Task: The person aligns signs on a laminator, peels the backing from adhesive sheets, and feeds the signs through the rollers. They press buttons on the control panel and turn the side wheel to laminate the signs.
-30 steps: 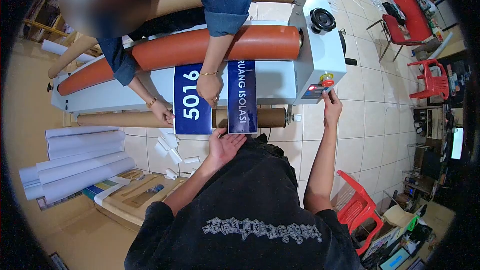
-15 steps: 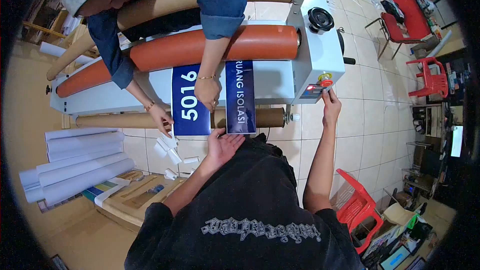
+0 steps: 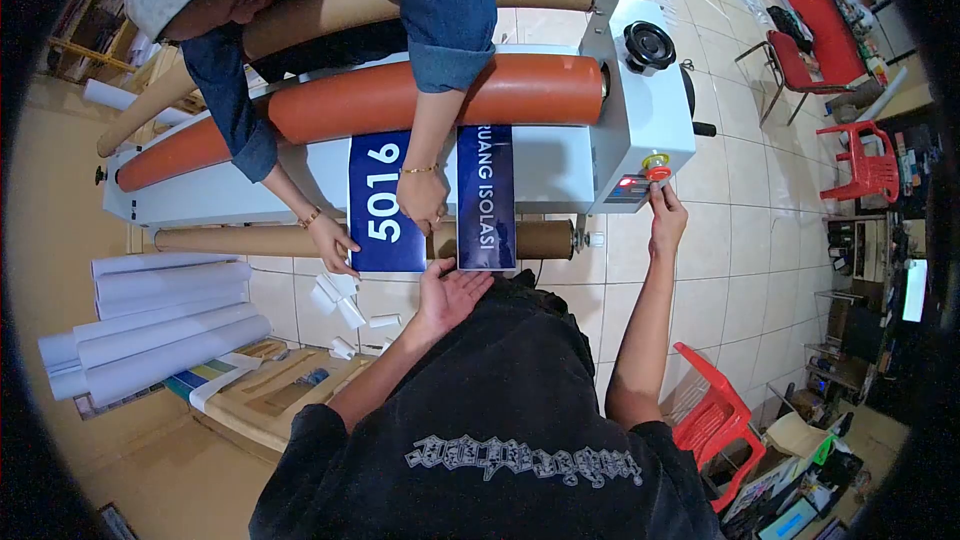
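My left hand [image 3: 452, 298] is palm up with fingers spread, under the lower edge of a blue sheet [image 3: 486, 202] reading RUANG ISOLASI. My right hand [image 3: 665, 220] reaches to the control panel [image 3: 627, 188], its fingertips just below the red button [image 3: 658, 172]; what they press or pinch is too small to make out. A blue 5016 sheet [image 3: 385, 205] lies beside the other one, both running up to the orange roller [image 3: 440, 92]. A co-worker's hand [image 3: 330, 243] touches its lower left corner, and their other hand [image 3: 422, 202] rests between the sheets.
The co-worker [image 3: 350, 0] leans over the roller machine [image 3: 640, 70] from the far side. White paper rolls [image 3: 170, 315] lie at the left. Paper scraps [image 3: 345, 305] are on the floor below the machine. Red chairs [image 3: 712, 420] stand at the right.
The view has shifted slightly. The co-worker's hand at the left has moved a little along the 5016 sheet's corner. My hands stay in nearly the same places.
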`<state>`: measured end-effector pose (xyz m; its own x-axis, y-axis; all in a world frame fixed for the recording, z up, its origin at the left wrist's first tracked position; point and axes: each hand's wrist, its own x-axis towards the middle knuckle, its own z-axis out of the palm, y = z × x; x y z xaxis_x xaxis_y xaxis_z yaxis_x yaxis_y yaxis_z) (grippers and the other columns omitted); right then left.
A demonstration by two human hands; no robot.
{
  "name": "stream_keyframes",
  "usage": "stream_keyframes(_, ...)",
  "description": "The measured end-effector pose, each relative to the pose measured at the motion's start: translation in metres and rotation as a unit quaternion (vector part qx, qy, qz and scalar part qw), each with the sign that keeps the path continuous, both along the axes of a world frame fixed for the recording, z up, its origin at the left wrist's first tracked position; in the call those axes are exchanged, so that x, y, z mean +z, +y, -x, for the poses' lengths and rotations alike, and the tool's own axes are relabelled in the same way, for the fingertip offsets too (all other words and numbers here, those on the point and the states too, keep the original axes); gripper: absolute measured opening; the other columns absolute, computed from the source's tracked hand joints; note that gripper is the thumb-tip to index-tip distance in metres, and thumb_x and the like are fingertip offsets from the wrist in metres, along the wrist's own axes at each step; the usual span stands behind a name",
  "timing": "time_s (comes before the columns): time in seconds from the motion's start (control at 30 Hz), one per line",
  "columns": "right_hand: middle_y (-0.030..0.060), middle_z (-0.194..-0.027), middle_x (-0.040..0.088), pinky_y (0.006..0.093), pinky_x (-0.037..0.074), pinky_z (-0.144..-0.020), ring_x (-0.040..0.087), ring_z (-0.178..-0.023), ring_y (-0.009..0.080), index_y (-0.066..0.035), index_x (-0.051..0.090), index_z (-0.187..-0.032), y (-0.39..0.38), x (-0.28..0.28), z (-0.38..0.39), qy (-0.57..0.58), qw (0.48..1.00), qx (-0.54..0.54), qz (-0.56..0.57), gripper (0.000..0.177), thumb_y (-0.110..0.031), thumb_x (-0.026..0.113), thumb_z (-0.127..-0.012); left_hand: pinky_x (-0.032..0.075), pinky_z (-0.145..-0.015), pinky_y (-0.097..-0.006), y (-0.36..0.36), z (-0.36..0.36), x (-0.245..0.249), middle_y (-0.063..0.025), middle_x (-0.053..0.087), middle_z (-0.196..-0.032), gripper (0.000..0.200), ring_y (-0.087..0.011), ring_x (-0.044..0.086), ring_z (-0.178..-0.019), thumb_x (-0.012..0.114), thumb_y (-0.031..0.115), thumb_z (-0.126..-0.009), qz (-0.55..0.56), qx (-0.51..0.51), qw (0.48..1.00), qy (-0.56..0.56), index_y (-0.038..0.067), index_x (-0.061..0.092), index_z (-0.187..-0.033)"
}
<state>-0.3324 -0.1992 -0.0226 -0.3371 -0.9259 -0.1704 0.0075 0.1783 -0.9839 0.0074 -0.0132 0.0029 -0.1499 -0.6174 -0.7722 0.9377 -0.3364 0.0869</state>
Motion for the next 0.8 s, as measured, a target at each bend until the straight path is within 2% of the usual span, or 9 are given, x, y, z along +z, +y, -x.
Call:
stream_keyframes(0.13, 0.0172, -0.118, 0.062, 0.0278, 0.042, -0.094, 0.057, -0.107, 0.0177, 0.011, 0.053, -0.125, 0.001, 0.005, 0.0, -0.02, 0.999, 0.023, 0.009, 0.05, -0.017, 0.07, -0.087, 0.027, -0.114, -0.0468, -0.002, 0.001, 0.002, -0.0225, 0.047, -0.127, 0.048, -0.0346, 0.041, -0.126, 0.048, 0.029, -0.086, -0.019, 0.01, 1.0, 0.001, -0.008, 0.045, -0.115)
stream_keyframes(0.2, 0.017, -0.118, 0.062, 0.0279, 0.042, -0.095, 0.057, -0.108, 0.0179, 0.011, 0.053, -0.125, 0.001, 0.005, 0.002, -0.019, 0.999, 0.031, 0.01, 0.049, -0.016, 0.069, -0.087, 0.023, -0.116, -0.0463, -0.003, 0.0, 0.002, -0.0271, 0.035, -0.139, 0.068, -0.0365, 0.034, -0.133, 0.049, 0.027, -0.084, 0.011, 0.002, 1.0, 0.006, -0.013, 0.025, -0.133)
stream_keyframes(0.23, 0.0169, -0.119, 0.062, 0.0279, 0.042, -0.095, 0.057, -0.108, 0.018, 0.01, 0.053, -0.125, 0.001, 0.004, 0.003, -0.018, 0.999, 0.038, 0.012, 0.048, -0.015, 0.069, -0.087, 0.023, -0.116, -0.0463, -0.003, 0.0, 0.002, -0.0271, 0.035, -0.139, 0.068, -0.0365, 0.034, -0.133, 0.049, 0.027, -0.084, 0.01, 0.002, 1.0, 0.006, -0.013, 0.025, -0.133)
stream_keyframes(0.43, 0.02, -0.123, 0.06, 0.0302, 0.041, -0.098, 0.056, -0.113, 0.0211, 0.01, 0.052, -0.126, 0.002, -0.003, 0.007, 0.022, 0.997, 0.06, 0.032, 0.05, -0.015, 0.07, -0.086, 0.025, -0.115, -0.0464, -0.007, 0.0, 0.005, -0.0259, 0.041, -0.133, 0.061, -0.0359, 0.037, -0.131, 0.049, 0.027, -0.084, -0.008, 0.014, 1.0, 0.004, -0.012, 0.033, -0.128)
stream_keyframes(0.5, 0.0201, -0.123, 0.06, 0.0307, 0.041, -0.098, 0.056, -0.113, 0.0215, 0.01, 0.052, -0.126, 0.001, -0.002, 0.008, 0.042, 0.997, 0.058, 0.019, 0.05, -0.015, 0.07, -0.086, 0.029, -0.113, -0.047, -0.008, -0.001, 0.002, -0.0216, 0.048, -0.123, 0.047, -0.0347, 0.042, -0.125, 0.047, 0.029, -0.085, -0.012, 0.008, 1.0, 0.001, -0.009, 0.046, -0.113)
stream_keyframes(0.8, 0.0203, -0.124, 0.059, 0.031, 0.041, -0.099, 0.056, -0.114, 0.0228, 0.009, 0.052, -0.127, 0.003, 0.002, 0.002, 0.069, 0.997, 0.039, 0.006, 0.051, -0.016, 0.07, -0.086, 0.029, -0.112, -0.0469, -0.011, -0.002, 0.002, -0.0224, 0.048, -0.122, 0.048, -0.0346, 0.044, -0.123, 0.048, 0.029, -0.084, -0.021, 0.002, 1.0, 0.002, -0.01, 0.045, -0.113)
